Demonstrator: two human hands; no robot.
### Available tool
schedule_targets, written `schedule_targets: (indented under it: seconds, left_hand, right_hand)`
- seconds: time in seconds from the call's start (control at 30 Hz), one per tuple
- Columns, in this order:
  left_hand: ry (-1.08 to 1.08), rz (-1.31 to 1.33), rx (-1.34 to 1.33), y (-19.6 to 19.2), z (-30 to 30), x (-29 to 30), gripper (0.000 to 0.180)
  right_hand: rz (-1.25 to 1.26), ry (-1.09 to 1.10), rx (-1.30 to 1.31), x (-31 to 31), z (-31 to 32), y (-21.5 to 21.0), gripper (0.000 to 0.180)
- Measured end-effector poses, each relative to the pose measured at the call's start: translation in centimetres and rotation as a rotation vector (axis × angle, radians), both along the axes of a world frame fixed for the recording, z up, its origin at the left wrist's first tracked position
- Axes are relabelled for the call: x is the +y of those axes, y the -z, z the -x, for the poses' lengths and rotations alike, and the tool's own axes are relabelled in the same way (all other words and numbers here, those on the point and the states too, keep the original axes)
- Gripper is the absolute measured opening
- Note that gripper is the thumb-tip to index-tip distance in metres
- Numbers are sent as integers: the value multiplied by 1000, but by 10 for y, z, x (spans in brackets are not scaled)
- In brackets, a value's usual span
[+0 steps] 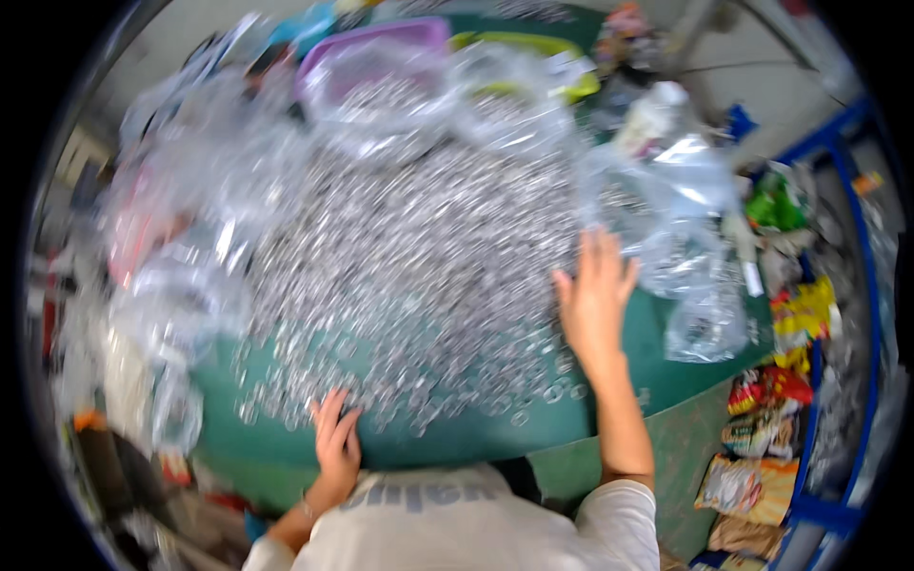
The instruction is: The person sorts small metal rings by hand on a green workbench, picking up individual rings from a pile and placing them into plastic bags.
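Note:
A wide, blurred heap of small shiny ring-shaped pieces [428,228] covers most of the green table [476,443]. They lie thick at the back and thin out toward me. Along the right side of the heap, my right hand [598,295] reaches forward, palm down, with its fingers spread and nothing seen in them. My left hand [338,438] rests by the near edge, its fingertips at some scattered rings and its fingers apart. Whether a ring sits under either palm is hidden.
At the back stand a purple basin [328,46] and a yellow-green basin [571,88], with clear bags of pieces in front. Plastic bags [200,171] crowd the left; filled clear bags [706,319] sit right. Beyond a blue metal frame [828,514] lie colourful packets [752,485].

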State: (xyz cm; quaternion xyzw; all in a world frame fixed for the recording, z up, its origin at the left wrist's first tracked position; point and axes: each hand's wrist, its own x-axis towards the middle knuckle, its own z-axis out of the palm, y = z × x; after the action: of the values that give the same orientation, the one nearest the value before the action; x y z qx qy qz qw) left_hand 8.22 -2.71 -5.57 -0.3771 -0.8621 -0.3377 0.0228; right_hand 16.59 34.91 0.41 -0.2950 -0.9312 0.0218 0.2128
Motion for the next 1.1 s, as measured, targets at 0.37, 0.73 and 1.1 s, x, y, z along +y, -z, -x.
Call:
schedule_targets:
  seconds: [0.37,0.73,1.1]
  left_hand:
    - [237,-52,-191,-25,-5,-3,38]
    - [-136,6,-4,-29,28,-50,38]
    - [-227,45,26,-24,46,-72,31]
  right_hand:
    - [469,-787,-184,-177,-1,3,43]
    - [259,-362,42,-192,3,23,28]
    - [142,-319,-21,-225,20,31,28]
